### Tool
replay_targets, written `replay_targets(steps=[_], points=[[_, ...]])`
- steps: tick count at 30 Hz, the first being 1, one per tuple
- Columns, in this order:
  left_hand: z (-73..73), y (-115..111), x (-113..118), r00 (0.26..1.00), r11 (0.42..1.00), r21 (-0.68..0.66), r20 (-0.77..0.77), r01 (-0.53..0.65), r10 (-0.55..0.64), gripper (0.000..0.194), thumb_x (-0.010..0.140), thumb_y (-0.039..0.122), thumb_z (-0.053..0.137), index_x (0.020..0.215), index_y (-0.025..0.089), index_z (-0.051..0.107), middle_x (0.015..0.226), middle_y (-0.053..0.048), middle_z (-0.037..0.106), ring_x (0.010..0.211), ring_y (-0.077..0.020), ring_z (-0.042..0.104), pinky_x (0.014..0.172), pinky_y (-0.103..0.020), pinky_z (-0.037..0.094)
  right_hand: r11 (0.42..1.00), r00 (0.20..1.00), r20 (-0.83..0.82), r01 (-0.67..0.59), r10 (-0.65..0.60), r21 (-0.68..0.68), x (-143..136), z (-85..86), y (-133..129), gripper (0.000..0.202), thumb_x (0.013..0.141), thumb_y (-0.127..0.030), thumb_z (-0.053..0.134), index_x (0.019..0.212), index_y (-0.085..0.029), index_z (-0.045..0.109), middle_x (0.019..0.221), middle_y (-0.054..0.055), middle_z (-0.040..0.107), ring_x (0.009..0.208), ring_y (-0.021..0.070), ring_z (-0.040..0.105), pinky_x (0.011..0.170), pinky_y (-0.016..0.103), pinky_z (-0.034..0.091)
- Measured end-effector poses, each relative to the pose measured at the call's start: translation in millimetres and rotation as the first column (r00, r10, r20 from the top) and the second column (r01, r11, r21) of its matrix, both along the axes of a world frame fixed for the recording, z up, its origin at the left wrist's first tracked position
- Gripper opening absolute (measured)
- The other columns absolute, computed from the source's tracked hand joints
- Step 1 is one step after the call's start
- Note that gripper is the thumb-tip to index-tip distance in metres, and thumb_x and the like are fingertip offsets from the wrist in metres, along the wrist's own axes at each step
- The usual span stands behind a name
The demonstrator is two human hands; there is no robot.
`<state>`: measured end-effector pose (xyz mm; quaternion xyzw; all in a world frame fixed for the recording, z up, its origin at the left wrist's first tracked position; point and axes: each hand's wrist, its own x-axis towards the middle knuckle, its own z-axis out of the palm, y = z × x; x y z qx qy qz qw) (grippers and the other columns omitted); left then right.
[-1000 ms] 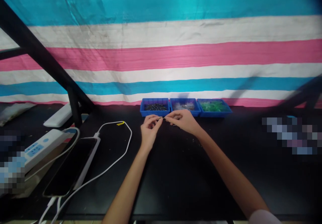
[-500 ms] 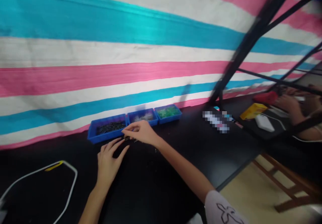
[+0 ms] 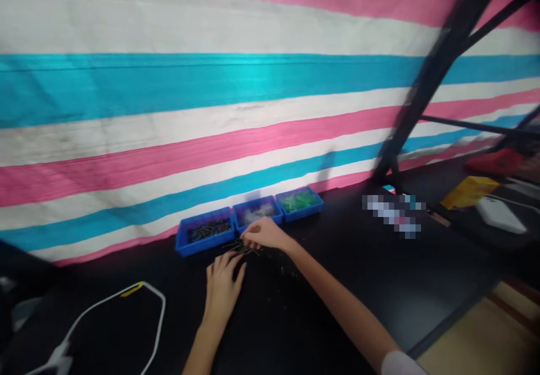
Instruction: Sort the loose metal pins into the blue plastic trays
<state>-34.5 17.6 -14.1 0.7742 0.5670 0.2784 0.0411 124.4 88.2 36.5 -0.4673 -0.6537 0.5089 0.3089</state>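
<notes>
My left hand (image 3: 223, 285) rests on the black table (image 3: 312, 319) with its fingers spread, their tips at the near edge of a small pile of thin, pin-like pieces (image 3: 252, 249). Above that pile, my right hand (image 3: 269, 233) has its fingers bent down and pressed together. What lies between them is too small to make out. Just behind the hands stand three blue trays in a row. The left tray (image 3: 202, 248) holds dark thin pieces, the middle tray (image 3: 276, 217) clear ones, and the right tray (image 3: 301, 214) green ones.
A white cable (image 3: 161, 319) with a yellow tag loops at the left. Tiny bits lie scattered right of the pile. Farther right are a black metal frame (image 3: 426, 91), a yellow box (image 3: 470, 191) and a white device (image 3: 500, 215). A striped sheet (image 3: 211, 82) hangs behind.
The view has turned left, so everything sits farther right. My right hand has shifted slightly right of my left fingertips, and more of the pile shows.
</notes>
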Motion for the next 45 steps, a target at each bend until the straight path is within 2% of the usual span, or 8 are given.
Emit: replay_targets(steps=[6, 10, 13, 22, 28, 33, 37, 45], points=[[-0.4, -2.6, 4.2, 0.999, 0.999, -0.040, -0.003, 0.033, -0.034, 0.024, 0.085, 0.024, 0.042, 0.096, 0.023, 0.063, 0.086, -0.004, 0.059, 0.083, -0.0184, 0.050, 0.071, -0.032, 0.036, 0.994, 0.996, 0.018, -0.083, 0.084, -0.076, 5.1, 2.9, 1.7, 0.018, 0.069, -0.023, 0.057, 0.070, -0.009, 0.068, 0.062, 0.007, 0.066, 0.053, 0.0116, 0.060, 0.040, 0.017, 0.046], [-1.2, -3.3, 3.9, 1.000, 0.998, -0.060, 0.021, -0.001, 0.003, 0.021, 0.084, 0.026, 0.044, 0.093, 0.024, 0.063, 0.083, -0.003, 0.058, 0.082, -0.0183, 0.050, 0.071, -0.032, 0.036, 0.984, 0.941, -0.311, -0.162, 0.133, -0.072, -2.4, 15.1, -6.6, 0.040, 0.073, -0.033, 0.059, 0.109, -0.016, 0.059, 0.097, 0.011, 0.066, 0.083, 0.0171, 0.063, 0.050, 0.018, 0.052], [-0.6, -4.0, 2.2, 0.999, 0.999, -0.041, 0.035, -0.032, 0.033, 0.019, 0.083, 0.028, 0.046, 0.090, 0.024, 0.063, 0.084, -0.003, 0.059, 0.083, -0.0185, 0.050, 0.071, -0.033, 0.036, 0.981, 0.932, -0.324, -0.188, 0.162, -0.053, -4.1, 25.3, -11.9, 0.050, 0.072, -0.035, 0.061, 0.117, -0.018, 0.053, 0.106, 0.012, 0.062, 0.088, 0.0191, 0.062, 0.050, 0.019, 0.053], [-3.7, -8.3, 4.5, 0.996, 0.997, 0.034, 0.051, -0.074, 0.072, 0.022, 0.083, 0.029, 0.047, 0.099, 0.021, 0.059, 0.102, -0.006, 0.056, 0.097, -0.0204, 0.049, 0.079, -0.035, 0.038, 0.980, 0.993, 0.098, 0.049, -0.069, 0.191, 30.7, 40.6, -5.0, 0.028, 0.072, -0.029, 0.056, 0.095, -0.015, 0.066, 0.085, 0.008, 0.068, 0.071, 0.0170, 0.064, 0.044, 0.019, 0.046], [-5.7, -14.4, 11.7, 0.999, 1.000, 0.016, -0.037, 0.018, -0.017, 0.025, 0.083, 0.028, 0.044, 0.105, 0.022, 0.056, 0.109, -0.007, 0.056, 0.102, -0.0224, 0.048, 0.082, -0.037, 0.039, 0.973, 0.739, 0.660, -0.032, -0.132, 0.231, 25.9, 42.9, -18.3, 0.024, 0.057, -0.020, 0.068, 0.080, -0.020, 0.070, 0.079, 0.005, 0.069, 0.075, 0.0211, 0.063, 0.065, 0.029, 0.047], [-7.2, -27.4, 26.9, 0.997, 0.999, 0.045, -0.077, -0.008, 0.012, 0.029, 0.085, 0.026, 0.039, 0.109, 0.020, 0.053, 0.112, -0.009, 0.054, 0.104, -0.0237, 0.046, 0.083, -0.038, 0.037, 0.981, 0.674, 0.738, -0.166, 0.035, 0.105, 8.2, 37.1, -27.0, 0.033, 0.054, -0.017, 0.070, 0.086, -0.022, 0.069, 0.075, 0.003, 0.068, 0.065, 0.0178, 0.063, 0.059, 0.025, 0.046], [-9.4, -37.4, 42.8, 0.995, 0.996, 0.084, -0.088, -0.036, 0.044, 0.029, 0.085, 0.024, 0.037, 0.109, 0.016, 0.053, 0.110, -0.012, 0.054, 0.103, -0.0243, 0.045, 0.084, -0.039, 0.036, 0.959, 0.652, 0.758, -0.229, 0.021, 0.170, -2.7, 20.2, -31.7, 0.046, 0.047, -0.012, 0.073, 0.092, -0.023, 0.068, 0.096, 0.007, 0.065, 0.071, 0.0188, 0.063, 0.059, 0.024, 0.046], [-11.2, -44.5, 46.3, 0.959, 0.955, 0.114, -0.049, -0.272, 0.279, 0.032, 0.081, 0.025, 0.042, 0.109, 0.012, 0.051, 0.108, -0.014, 0.053, 0.100, -0.0269, 0.045, 0.082, -0.042, 0.035, 0.913, 0.693, 0.714, -0.217, -0.104, 0.345, -14.8, -2.8, -50.8, 0.020, 0.078, -0.022, 0.054, 0.094, -0.021, 0.065, 0.087, 0.004, 0.065, 0.080, 0.0168, 0.061, 0.066, 0.024, 0.043]])
